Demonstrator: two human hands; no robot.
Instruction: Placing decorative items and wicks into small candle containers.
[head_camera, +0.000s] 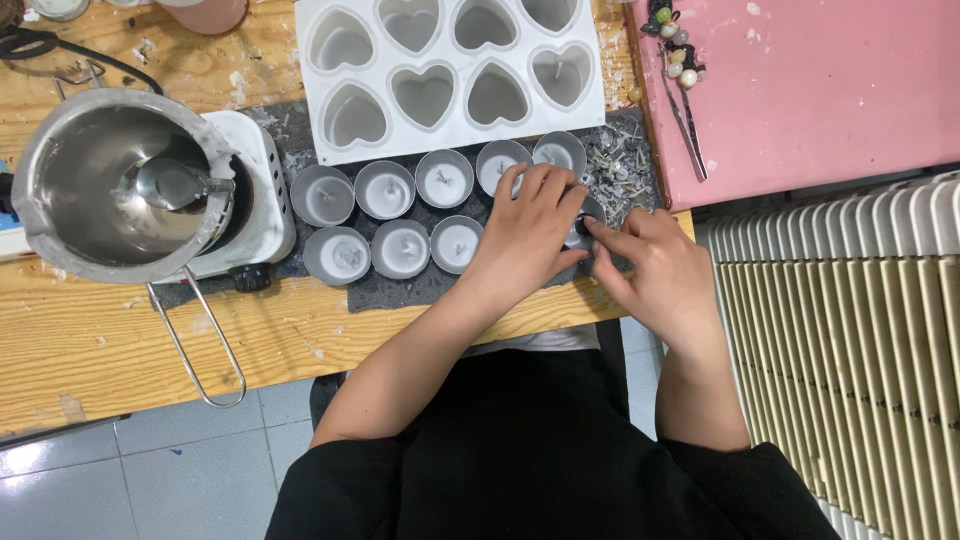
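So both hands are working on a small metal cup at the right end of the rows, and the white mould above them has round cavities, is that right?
Not quite: the head view shows the white mould has heart-shaped cavities, not round ones. The rest holds: the left hand and right hand are both on a small metal cup at the right end of the rows.

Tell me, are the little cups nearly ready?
Eight round cups sit in two rows on the mat, each with a wick. Both hands, left hand and right hand, work on one more cup. The cups look unfilled, and so does most of the heart mold.
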